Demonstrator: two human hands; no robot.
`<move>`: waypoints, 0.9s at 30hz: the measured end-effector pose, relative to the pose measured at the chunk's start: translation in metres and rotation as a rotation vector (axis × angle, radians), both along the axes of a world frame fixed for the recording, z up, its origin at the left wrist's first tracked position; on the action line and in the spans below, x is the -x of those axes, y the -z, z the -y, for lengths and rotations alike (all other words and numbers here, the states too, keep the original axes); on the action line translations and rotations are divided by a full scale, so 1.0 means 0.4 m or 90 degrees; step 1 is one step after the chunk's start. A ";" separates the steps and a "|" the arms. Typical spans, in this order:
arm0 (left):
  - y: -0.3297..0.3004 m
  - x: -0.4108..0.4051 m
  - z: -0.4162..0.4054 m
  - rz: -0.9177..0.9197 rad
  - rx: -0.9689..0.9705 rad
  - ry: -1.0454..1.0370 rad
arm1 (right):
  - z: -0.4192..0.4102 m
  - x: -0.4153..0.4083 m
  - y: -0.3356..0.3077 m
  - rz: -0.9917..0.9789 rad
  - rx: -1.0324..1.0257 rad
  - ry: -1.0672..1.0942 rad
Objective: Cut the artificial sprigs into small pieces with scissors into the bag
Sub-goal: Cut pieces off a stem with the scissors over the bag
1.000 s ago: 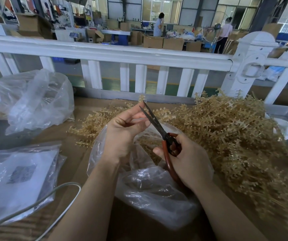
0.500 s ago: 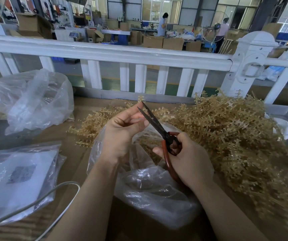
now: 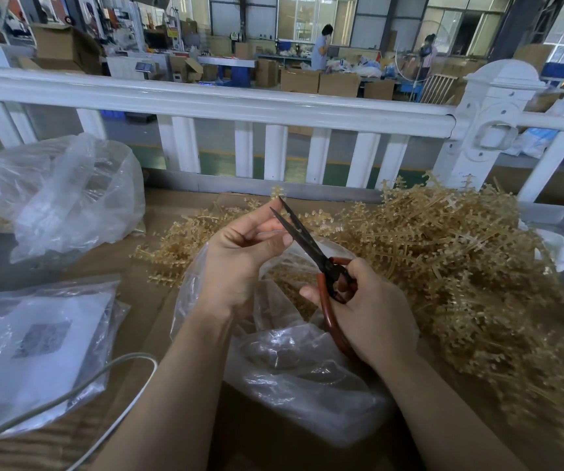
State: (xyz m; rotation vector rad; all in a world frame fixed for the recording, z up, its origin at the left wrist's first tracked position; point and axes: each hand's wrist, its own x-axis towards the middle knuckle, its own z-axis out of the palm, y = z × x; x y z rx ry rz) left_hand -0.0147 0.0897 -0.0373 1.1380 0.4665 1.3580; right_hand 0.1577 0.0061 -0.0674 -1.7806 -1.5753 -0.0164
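Nearest, the bag [image 3: 294, 375] sags open on the cardboard-covered table [image 3: 144, 300], its clear film crumpled and its mouth turned up under both hands. Cut tan bits show through the film. The film looks thin and slippery, so the mouth could fold shut; it probably needs no holding while the left wrist rests against its rim.

Above the mouth, the right hand [image 3: 369, 311] is wrapped around the red loops of the scissors [image 3: 311, 246], whose dark blades point far-left and stand slightly parted. The left hand [image 3: 243, 249] has its finger and thumb pinched together right at the blades. I cannot tell whether a sprig piece is caught there, since nothing clear shows between the fingertips.

The sprigs [image 3: 450, 263] lie heaped on the right and behind the bag, reaching to the far edge. They look light, springy and bristly with small nubs, likely to tangle and drag neighbours along. A single stem is best taken near its bare end, with the tip fed to the blades over the bag.

Room is tight: the heap crowds the right, a cable [image 3: 117, 379] and a flat packet [image 3: 36, 345] lie near left, another bag [image 3: 70, 195] sits far left, and a white fence [image 3: 274, 107] closes the far side.
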 end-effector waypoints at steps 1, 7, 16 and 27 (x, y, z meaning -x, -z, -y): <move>0.000 0.000 0.000 0.001 0.001 0.001 | 0.000 0.000 0.000 0.000 -0.001 -0.001; -0.004 -0.002 0.003 0.001 0.013 -0.009 | -0.002 0.000 0.006 -0.014 -0.005 0.000; -0.009 -0.009 0.013 -0.020 -0.003 -0.026 | 0.000 0.008 -0.003 0.021 -0.002 0.036; -0.003 -0.013 0.016 -0.053 -0.039 -0.032 | -0.001 0.010 0.000 0.021 -0.024 0.045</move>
